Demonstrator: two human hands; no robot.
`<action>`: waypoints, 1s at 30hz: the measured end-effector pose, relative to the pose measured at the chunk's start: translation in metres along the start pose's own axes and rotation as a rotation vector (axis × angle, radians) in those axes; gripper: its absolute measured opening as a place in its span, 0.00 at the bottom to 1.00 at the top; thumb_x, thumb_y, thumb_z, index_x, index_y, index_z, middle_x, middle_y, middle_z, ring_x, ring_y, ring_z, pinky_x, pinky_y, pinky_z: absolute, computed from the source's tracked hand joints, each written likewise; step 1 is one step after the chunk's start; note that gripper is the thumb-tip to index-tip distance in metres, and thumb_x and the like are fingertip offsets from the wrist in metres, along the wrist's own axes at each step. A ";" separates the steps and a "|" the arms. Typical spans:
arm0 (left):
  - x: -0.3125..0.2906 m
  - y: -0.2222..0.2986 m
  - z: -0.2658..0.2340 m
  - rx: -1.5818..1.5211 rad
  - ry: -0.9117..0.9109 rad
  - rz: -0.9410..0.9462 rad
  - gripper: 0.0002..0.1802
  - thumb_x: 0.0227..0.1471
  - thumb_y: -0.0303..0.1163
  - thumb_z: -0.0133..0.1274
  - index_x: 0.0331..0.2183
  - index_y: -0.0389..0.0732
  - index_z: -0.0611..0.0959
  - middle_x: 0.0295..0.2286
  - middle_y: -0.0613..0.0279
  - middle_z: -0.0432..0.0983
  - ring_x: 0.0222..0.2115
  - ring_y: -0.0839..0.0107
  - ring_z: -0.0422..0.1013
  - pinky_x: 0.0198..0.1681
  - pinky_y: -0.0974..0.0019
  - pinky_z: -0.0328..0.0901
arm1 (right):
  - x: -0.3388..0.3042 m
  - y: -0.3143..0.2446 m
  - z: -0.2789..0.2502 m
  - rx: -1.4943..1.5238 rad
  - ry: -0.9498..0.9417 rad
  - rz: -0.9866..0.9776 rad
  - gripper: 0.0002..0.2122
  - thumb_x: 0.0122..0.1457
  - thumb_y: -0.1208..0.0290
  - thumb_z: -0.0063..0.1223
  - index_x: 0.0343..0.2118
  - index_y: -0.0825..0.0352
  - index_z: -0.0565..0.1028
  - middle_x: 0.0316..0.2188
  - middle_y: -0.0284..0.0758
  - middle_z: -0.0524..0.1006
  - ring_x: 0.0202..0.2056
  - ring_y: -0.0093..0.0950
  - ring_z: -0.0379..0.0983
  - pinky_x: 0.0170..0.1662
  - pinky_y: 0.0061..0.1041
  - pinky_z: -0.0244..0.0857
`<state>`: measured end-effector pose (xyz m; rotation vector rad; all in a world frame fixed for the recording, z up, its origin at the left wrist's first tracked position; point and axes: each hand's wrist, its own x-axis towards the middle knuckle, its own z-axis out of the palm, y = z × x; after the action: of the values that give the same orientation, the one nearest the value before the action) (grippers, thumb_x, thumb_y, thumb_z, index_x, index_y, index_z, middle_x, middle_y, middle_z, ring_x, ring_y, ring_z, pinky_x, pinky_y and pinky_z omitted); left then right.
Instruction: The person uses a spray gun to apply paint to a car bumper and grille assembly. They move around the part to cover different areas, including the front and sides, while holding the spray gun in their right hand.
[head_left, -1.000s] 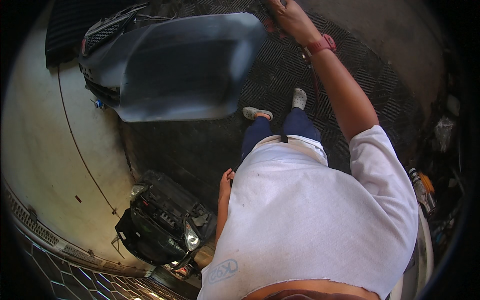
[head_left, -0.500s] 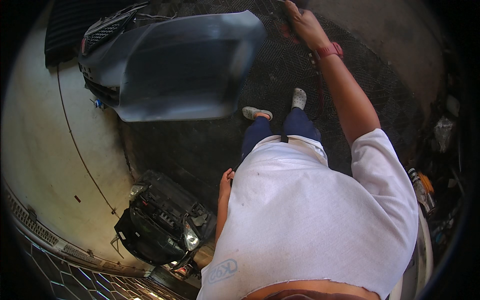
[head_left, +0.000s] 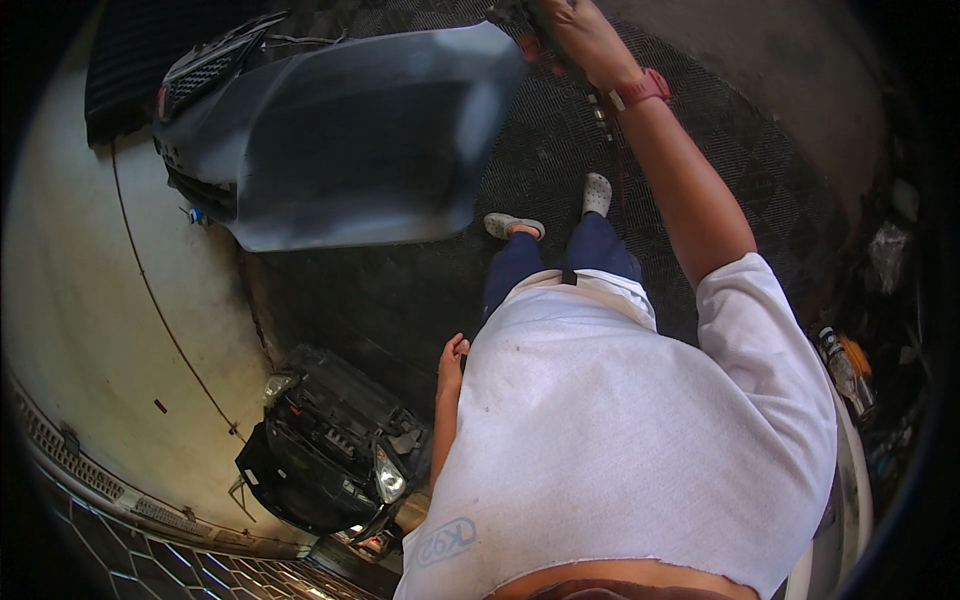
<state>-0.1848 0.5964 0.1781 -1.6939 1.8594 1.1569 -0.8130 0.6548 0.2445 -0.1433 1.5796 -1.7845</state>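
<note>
The dark floor [head_left: 340, 280] is the biggest thing, and it has a bumpy pattern near the top. The pale wall [head_left: 140, 330] fills the left side. A black car [head_left: 330, 450] is low on the left, its engine showing and one front lamp [head_left: 389, 477] looking bright.

The grey car hood [head_left: 360, 150] is above the middle, to the left. Its long way runs from left to right, with the right end tipped up a little. Its front end points left, toward the wall, where a mesh grille [head_left: 200, 82] sits. The grey is dark in the middle and lighter near the right and bottom edges.

The person has a white shirt [head_left: 620, 430] with small dirty spots, blue pants [head_left: 602, 250], and pale shoes [head_left: 597, 195] with little holes.

The right hand [head_left: 575, 40] is up at the top edge, near the hood's top right corner but apart from it. Its fingers are curled around a dark tool [head_left: 520, 14], but the edge cuts it off, so I cannot tell what kind. The left hand [head_left: 452, 358] hangs down by the hip with bent fingers, and I cannot tell if it holds anything. A red watch [head_left: 645, 88] goes around the right wrist, and a small shiny piece [head_left: 599, 112] hangs just beside it
</note>
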 end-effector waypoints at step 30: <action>0.000 0.004 -0.001 -0.071 -0.017 -0.031 0.30 0.61 0.46 0.59 0.56 0.36 0.76 0.47 0.58 0.78 0.46 0.72 0.73 0.53 0.70 0.66 | 0.020 0.066 -0.049 -0.354 0.071 -0.046 0.34 0.67 0.39 0.38 0.41 0.73 0.79 0.22 0.39 0.79 0.22 0.27 0.78 0.24 0.25 0.70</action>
<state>-0.1881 0.5950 0.1796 -1.7385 1.7956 1.2348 -0.8242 0.6844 0.1662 -0.2873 1.9479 -1.5426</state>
